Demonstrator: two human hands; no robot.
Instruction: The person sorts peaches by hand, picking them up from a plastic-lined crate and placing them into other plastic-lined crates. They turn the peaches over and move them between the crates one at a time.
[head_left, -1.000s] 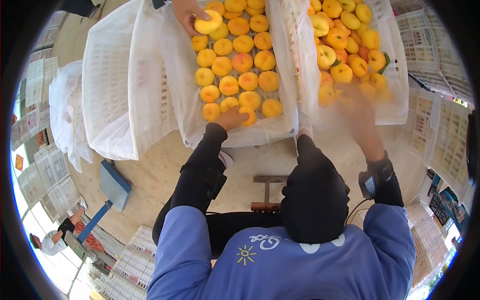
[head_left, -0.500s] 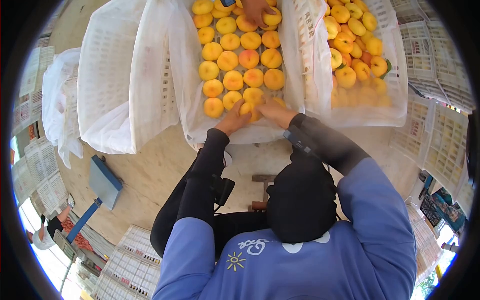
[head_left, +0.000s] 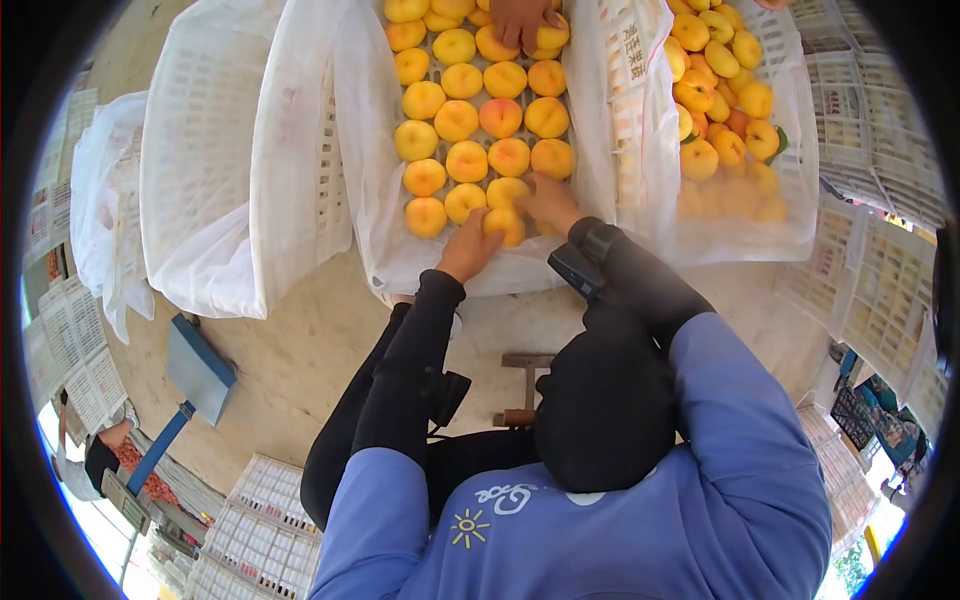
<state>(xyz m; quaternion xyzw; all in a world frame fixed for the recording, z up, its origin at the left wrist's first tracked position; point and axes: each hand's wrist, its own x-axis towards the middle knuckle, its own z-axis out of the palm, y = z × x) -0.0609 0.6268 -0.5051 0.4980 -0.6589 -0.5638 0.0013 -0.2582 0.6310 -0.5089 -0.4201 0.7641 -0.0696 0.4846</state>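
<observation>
My left hand (head_left: 468, 248) is at the near edge of a plastic-lined crate (head_left: 375, 250), its fingers closed on a yellow peach (head_left: 503, 227) in the nearest row. Close by on the right, my right hand (head_left: 550, 205) reaches in over the near right corner, with its fingertips against the peaches; what it holds, if anything, is hidden. Flat yellow-orange peaches (head_left: 456, 120) lie in rows in this crate. At its far end another person's hand (head_left: 525, 22) rests on the fruit. The crate on the right (head_left: 800, 235) holds a loose pile of peaches (head_left: 728, 145).
A white lined crate (head_left: 300, 160) stands left of the rows. A blue platform (head_left: 203, 370) is on the floor at left. Stacked crates (head_left: 265, 525) stand at the lower left, and more (head_left: 870, 290) at the right. A distant person (head_left: 95, 465) is at far left.
My right hand has come from the right crate to beside my left hand. The co-worker's hand moved from the far left to the far right of the rows and no longer holds up a peach.
</observation>
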